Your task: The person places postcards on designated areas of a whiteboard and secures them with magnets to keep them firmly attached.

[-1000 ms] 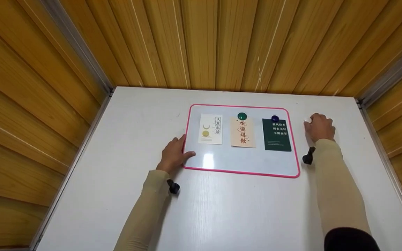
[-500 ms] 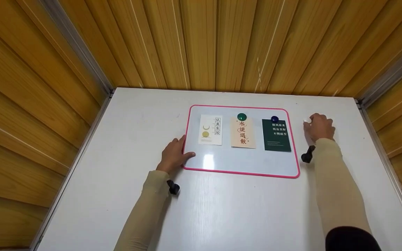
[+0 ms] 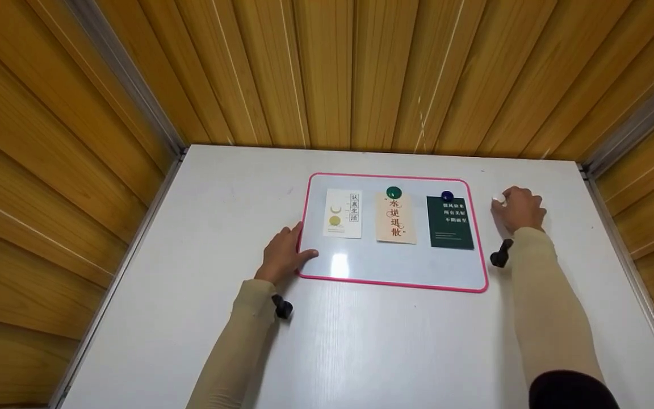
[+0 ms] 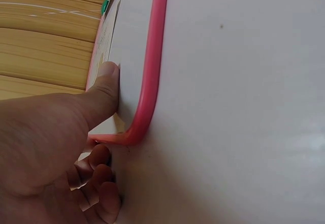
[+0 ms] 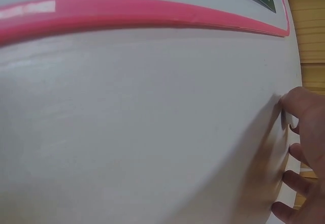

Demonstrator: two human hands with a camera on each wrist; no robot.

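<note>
A pink-framed whiteboard [image 3: 395, 267] lies on the white table. My left hand [image 3: 283, 254] holds its left edge, thumb over the face and the other fingers along the outside of the frame [image 4: 151, 71]. Three cards are on the board: a white card [image 3: 343, 213] at left, a cream card [image 3: 396, 227] under a green magnet [image 3: 393, 193], and a dark green card [image 3: 449, 227] under a blue magnet [image 3: 447, 196]. Right of the board, my right hand [image 3: 521, 210] is low over the table, thumb and forefinger pinching a small white piece [image 3: 498, 198], mostly hidden.
The white table [image 3: 349, 346] stretches out on every side of the board. Wood-plank walls [image 3: 327, 74] rise behind it and at both sides, with metal strips [image 3: 148, 79] in the corners. Black wrist cameras [image 3: 283, 307] hang at both cuffs.
Both hands and the board keep their places. The right thumb and forefinger shift only slightly around the small white piece.
</note>
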